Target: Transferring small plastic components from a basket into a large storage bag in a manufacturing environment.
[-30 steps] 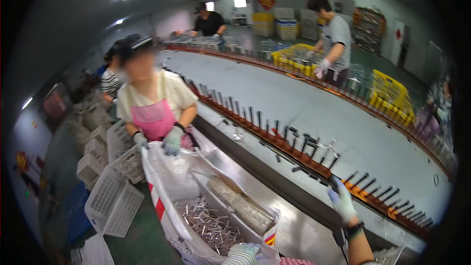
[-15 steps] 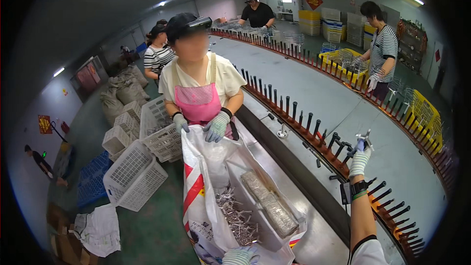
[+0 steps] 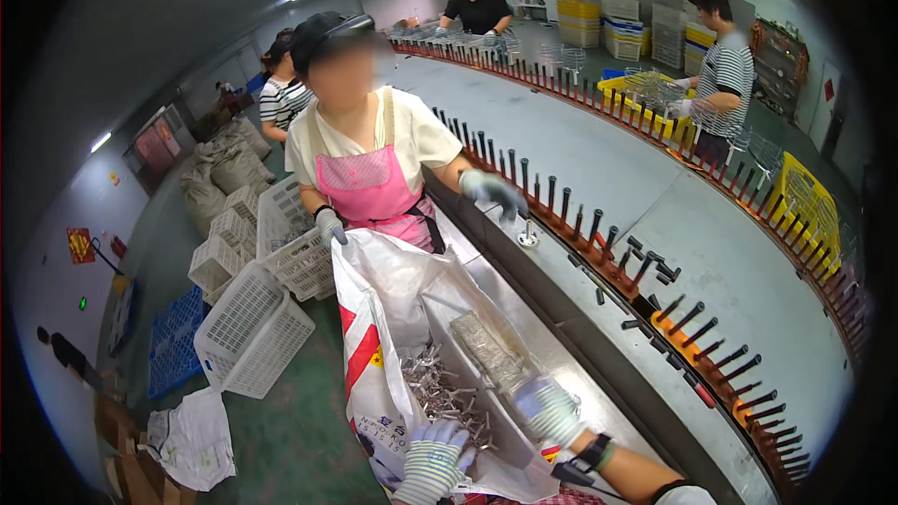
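My left hand (image 3: 435,461), in a striped glove with bluish fingers, is spread over the near end of a white woven sack (image 3: 374,271). Its fingers are apart beside a heap of small shiny metal parts (image 3: 444,393) in the sack. My right hand (image 3: 550,411), gloved and with a dark band at the wrist, is low over the near end of a long clear-wrapped bundle (image 3: 488,346). Motion smears its fingers, and I cannot make out anything in them. Opposite me, a co-worker's gloved hand (image 3: 330,226) grips the sack's far rim.
That co-worker's other hand (image 3: 496,192) reaches over the table near a round metal piece (image 3: 528,238). A rack of upright black-tipped pegs (image 3: 599,243) runs along the table edge. White crates (image 3: 257,337) stand on the floor at left. Other people work beyond, by yellow crates (image 3: 804,215).
My right hand has come from the peg rack, where it held small metal pieces, down to the sack. My left hand moved up over the parts. The co-worker's one hand left the sack for the table.
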Motion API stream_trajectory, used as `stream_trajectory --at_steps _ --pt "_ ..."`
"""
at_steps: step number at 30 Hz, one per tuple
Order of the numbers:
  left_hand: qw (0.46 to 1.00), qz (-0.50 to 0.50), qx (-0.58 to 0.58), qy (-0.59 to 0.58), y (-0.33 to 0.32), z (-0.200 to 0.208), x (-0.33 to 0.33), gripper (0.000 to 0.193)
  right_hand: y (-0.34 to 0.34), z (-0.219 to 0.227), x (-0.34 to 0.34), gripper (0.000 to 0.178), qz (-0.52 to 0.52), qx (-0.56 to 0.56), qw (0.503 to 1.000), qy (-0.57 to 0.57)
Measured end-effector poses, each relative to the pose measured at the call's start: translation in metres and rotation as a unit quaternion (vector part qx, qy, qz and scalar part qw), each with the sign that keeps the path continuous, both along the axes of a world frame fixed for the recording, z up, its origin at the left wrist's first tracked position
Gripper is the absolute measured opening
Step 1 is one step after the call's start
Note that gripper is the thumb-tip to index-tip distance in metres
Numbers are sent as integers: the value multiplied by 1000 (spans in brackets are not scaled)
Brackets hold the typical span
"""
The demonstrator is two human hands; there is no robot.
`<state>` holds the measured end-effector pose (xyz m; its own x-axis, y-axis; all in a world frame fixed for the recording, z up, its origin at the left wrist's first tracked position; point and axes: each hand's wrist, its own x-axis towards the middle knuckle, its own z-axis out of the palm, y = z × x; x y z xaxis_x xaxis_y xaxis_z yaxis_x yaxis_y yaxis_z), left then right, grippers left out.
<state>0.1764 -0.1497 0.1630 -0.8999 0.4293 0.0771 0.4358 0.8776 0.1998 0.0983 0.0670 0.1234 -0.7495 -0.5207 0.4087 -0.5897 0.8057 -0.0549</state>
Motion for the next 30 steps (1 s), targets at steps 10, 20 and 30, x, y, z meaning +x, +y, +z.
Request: stream_trajectory --at_steps 10,20,30 --pt "981 -183 62 -27 69 -20 10 27 109 -41 118 28 -97 -255 767 -581" --pt "920 -390 12 -27 142 -30 -5 37 231 -134 238 21 -395 -396 797 -228" --pt "829 -559 7 -3 194 -40 -5 18 294 -23 484 42 -857 -65 462 217"
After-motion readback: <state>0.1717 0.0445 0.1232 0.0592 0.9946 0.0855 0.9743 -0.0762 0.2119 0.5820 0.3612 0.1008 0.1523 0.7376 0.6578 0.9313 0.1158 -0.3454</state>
